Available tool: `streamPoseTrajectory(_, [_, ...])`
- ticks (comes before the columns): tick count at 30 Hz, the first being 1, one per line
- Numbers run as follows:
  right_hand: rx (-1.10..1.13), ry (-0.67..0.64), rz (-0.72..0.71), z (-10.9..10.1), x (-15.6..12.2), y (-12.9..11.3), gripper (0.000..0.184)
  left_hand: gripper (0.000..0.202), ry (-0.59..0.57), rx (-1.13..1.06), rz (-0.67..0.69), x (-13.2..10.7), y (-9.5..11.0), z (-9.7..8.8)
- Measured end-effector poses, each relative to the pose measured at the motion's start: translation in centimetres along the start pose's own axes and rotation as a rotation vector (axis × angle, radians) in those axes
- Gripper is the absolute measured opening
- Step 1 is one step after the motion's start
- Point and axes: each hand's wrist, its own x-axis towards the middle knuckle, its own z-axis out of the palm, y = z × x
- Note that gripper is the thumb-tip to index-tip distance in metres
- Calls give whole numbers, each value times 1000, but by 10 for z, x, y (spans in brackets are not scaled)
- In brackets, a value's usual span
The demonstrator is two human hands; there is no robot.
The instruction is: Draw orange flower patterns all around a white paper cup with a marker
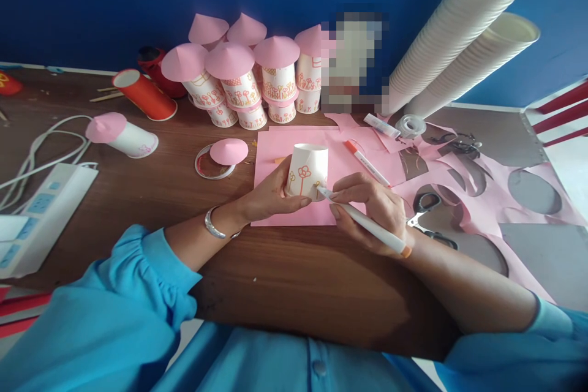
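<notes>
My left hand is closed around a white paper cup, held bottom-up over pink paper sheets. Orange-red and yellowish flowers are drawn on the cup's side. In my right hand is a white marker with an orange end, its tip at the lower right of the cup's wall. A second marker, with an orange-red cap, lies on the pink paper just behind my right hand. Some of the cup's left side is hidden by my fingers.
Several decorated cup towers with pink cone roofs stand at the back. Tall paper-cup stacks lean on the blue wall. Scissors and cut pink scraps lie right. A power strip, red tube and capped cup are left.
</notes>
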Motion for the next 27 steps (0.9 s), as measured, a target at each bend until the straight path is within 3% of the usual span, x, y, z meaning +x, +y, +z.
streamPoseTrajectory(27, [-103,-8,-1,-3,0,-1,21,67,-16,-14,-19,0,2,0])
